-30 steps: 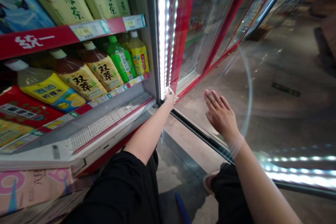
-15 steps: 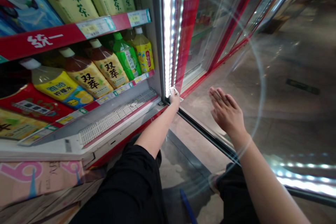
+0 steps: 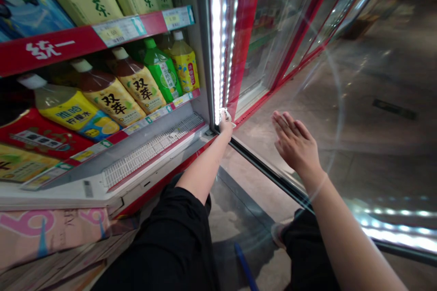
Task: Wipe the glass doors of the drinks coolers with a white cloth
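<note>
While the left hand (image 3: 226, 124) is closed around a crumpled white cloth (image 3: 223, 112), probably bunched to fit the glass door's (image 3: 264, 166) lower corner, its long axis unclear but one loose tip pointing rightward, the right hand (image 3: 297, 143) spreads flat by the door, perhaps steadying it, contact uncertain.

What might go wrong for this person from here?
Fingers could get pinched: the left hand, gripping a crumpled white cloth, is in the corner where the black-framed glass door meets the white drinks cabinet. The open right hand might smear the glass if it touches. The long blue object between the legs could trip someone.
</note>
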A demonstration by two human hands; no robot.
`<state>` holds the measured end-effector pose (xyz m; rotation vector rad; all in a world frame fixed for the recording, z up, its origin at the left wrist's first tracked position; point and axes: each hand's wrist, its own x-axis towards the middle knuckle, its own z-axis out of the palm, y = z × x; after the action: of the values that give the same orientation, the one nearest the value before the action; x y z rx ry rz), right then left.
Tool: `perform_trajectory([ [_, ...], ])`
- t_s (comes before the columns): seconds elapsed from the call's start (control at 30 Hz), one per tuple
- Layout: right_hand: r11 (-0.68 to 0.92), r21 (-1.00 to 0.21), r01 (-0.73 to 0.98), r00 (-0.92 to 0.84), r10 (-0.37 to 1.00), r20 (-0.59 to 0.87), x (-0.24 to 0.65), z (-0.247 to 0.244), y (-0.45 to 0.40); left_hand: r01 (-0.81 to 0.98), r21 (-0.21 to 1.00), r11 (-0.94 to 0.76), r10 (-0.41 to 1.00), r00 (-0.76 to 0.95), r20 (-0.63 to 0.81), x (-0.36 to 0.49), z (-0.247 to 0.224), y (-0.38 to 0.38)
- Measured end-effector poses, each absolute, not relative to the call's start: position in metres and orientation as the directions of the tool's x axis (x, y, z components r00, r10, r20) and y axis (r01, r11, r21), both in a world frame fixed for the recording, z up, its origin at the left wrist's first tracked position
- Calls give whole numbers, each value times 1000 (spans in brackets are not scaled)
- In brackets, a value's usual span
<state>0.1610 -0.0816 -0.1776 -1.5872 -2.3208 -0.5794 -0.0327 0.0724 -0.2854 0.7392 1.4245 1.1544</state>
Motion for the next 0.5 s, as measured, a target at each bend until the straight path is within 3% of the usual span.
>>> perform_trajectory([
  [0.2, 320, 171, 932, -363, 816, 450, 163, -179, -80, -131, 911, 390, 889, -203, -410, -38, -300, 54],
  [0.4, 323, 156, 933, -358, 825, 437, 162, -177, -81, -109, 957, 268, 932, -223, -286, -38, -297, 55],
  [0.5, 329, 173, 929, -371, 815, 446, 164, -177, -81, -115, 954, 278, 927, -227, -297, -43, -301, 59],
])
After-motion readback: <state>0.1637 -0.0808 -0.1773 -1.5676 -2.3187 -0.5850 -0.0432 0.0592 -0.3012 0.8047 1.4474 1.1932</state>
